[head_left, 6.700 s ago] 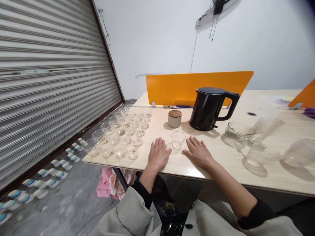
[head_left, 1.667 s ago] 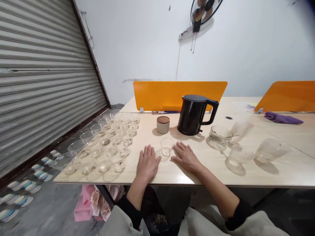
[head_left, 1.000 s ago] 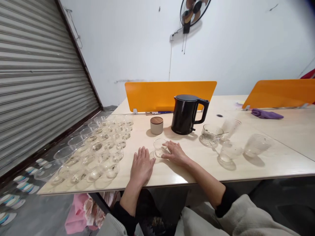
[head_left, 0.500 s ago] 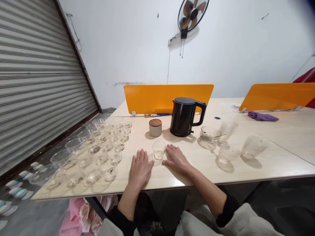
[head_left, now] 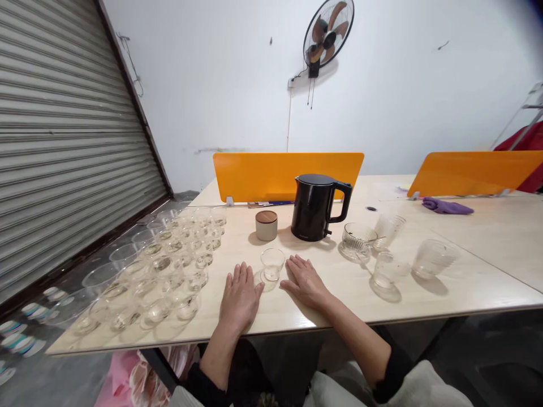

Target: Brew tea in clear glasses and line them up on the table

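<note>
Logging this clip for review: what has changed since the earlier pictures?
The head view has tilted up and drawn back, bringing the wall fan fully into sight. The right hand has eased slightly back from the clear glass, and the left hand lies flat beside it; neither has taken hold of anything. The glass, the black kettle, the wood-lidded canister and the rows of glasses stayed where they were.

The left hand (head_left: 240,298) and right hand (head_left: 305,282) are laid flat, palms down, fingers slightly spread, nothing gripped; the left forearm (head_left: 217,356) and right forearm (head_left: 356,336) are extended forward, angled inward.
</note>
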A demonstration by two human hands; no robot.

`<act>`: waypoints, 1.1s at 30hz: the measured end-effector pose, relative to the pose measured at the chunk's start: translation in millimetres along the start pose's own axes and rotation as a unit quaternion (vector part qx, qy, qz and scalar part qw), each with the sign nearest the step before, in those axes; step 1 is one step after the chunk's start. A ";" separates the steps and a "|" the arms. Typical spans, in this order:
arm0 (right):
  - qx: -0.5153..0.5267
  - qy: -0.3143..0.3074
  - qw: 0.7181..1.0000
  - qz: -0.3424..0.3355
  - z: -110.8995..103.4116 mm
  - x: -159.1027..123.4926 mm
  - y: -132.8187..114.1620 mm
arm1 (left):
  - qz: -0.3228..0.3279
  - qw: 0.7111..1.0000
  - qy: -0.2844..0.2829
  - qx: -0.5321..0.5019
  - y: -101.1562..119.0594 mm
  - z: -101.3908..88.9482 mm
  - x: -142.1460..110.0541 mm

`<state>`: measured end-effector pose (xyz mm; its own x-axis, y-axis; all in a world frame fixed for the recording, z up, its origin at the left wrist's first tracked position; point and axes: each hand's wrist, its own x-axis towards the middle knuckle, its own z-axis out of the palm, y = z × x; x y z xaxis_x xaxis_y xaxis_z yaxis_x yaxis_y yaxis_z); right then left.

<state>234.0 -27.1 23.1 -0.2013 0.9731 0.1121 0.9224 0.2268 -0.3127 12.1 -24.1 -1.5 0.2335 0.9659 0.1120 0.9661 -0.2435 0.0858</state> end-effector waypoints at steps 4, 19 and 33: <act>-0.006 0.003 1.000 0.006 -0.4 -1.3 0.0 | -0.001 1.000 0.003 0.004 0.2 0.1 -0.3; -0.030 0.014 0.999 0.002 3.6 -1.2 4.8 | 0.003 1.000 0.015 -0.011 -1.7 2.1 1.9; -0.041 0.013 0.999 0.003 4.1 -0.1 4.4 | 0.000 1.000 0.009 -0.018 0.1 -3.8 0.3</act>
<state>236.7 -26.0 17.8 -0.1872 0.9729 0.1359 0.9480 0.2152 -0.2345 11.8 -24.3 2.3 0.2309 0.9642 0.1301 0.9614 -0.2467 0.1219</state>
